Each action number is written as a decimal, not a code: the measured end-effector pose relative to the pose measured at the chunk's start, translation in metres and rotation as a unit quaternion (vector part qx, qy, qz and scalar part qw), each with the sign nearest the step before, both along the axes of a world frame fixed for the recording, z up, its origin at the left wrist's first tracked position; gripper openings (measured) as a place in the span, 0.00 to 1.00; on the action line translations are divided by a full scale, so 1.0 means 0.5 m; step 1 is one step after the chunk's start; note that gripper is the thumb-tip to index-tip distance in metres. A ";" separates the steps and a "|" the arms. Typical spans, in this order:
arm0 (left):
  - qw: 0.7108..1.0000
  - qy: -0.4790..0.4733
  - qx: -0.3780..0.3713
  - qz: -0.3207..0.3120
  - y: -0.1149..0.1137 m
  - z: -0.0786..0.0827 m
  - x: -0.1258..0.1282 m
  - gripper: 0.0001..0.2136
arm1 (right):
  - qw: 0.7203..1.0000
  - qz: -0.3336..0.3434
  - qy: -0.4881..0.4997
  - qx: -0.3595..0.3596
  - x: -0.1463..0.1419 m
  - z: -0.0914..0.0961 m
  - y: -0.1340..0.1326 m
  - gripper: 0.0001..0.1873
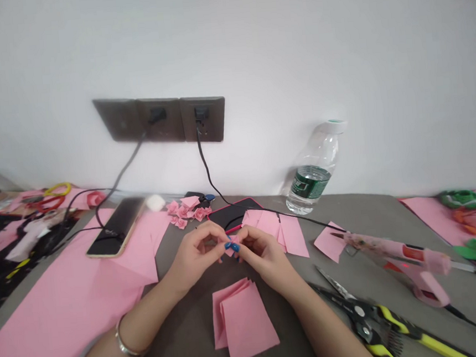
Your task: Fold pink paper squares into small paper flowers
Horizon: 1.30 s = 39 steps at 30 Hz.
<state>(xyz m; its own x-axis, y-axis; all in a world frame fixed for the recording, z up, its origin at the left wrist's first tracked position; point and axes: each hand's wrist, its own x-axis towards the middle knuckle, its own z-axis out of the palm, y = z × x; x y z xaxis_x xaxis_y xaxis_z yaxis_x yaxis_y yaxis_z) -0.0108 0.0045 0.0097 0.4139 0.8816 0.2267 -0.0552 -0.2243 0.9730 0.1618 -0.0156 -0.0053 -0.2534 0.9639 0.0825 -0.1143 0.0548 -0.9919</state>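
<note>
My left hand (pixel 204 253) and my right hand (pixel 266 252) meet above the middle of the table. Between their pinched fingertips is a small piece of pink paper (pixel 234 238), mostly covered by the fingers and thumbs. Its exact folded shape cannot be made out. Just below the hands lies a loose stack of pink paper squares (pixel 250 322). Behind the left hand sits a cluster of small folded pink paper flowers (pixel 186 211). More cut pink paper pieces (pixel 293 236) lie behind the right hand.
Large pink sheets (pixel 78 303) and a phone (pixel 116 227) lie left. On the right are a pink glue gun (pixel 411 258), yellow-and-black pliers (pixel 364 314) and a single pink square (pixel 330 242). A water bottle (pixel 314 166) leans against the wall. A black cable (pixel 205 164) crosses behind the hands.
</note>
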 end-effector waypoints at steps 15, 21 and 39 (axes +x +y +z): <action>0.997 -0.019 -0.074 -0.018 0.004 -0.007 -0.002 0.04 | 1.000 0.007 0.020 0.009 0.000 -0.005 0.000 0.12; 0.994 0.006 -0.105 -0.003 0.007 -0.008 0.002 0.06 | 1.000 -0.003 0.003 0.025 0.000 -0.001 0.000 0.11; 0.994 0.033 -0.105 0.006 0.006 0.000 0.002 0.09 | 0.992 -0.050 -0.062 0.094 -0.001 -0.009 0.001 0.07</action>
<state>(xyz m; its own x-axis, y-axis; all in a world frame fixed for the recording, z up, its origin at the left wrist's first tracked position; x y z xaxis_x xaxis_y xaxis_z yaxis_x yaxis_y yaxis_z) -0.0099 0.0074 0.0099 0.4109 0.9116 0.0100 0.0123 -0.0165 0.9998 0.1615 -0.0151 -0.0098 -0.1758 0.9555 0.2369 0.0238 0.2447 -0.9693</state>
